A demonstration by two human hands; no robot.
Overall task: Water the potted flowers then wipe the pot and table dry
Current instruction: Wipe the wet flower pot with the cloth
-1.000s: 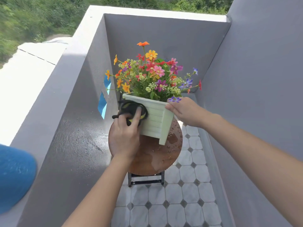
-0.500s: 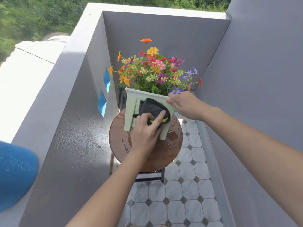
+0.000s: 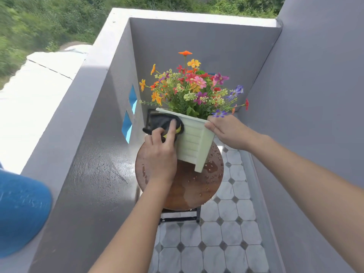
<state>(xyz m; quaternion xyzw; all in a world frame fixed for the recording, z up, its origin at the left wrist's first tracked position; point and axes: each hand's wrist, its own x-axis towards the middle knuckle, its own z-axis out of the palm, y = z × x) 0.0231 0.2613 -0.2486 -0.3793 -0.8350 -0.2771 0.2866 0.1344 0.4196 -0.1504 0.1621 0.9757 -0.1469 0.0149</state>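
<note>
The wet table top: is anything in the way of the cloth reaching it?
Partly. The left hand holds the cloth against the pot, on its left side, and the near part of the table lies open below. The pot, gripped at its rim by the right hand, covers the far part.

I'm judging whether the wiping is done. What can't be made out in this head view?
Head view:
- Left face of the pot: covered by the cloth and left hand.
- The tabletop beneath pot and hand: covered by them.
- The soil: hidden by the flowers.
- The blue object at the left edge: cut off by the frame.
</note>
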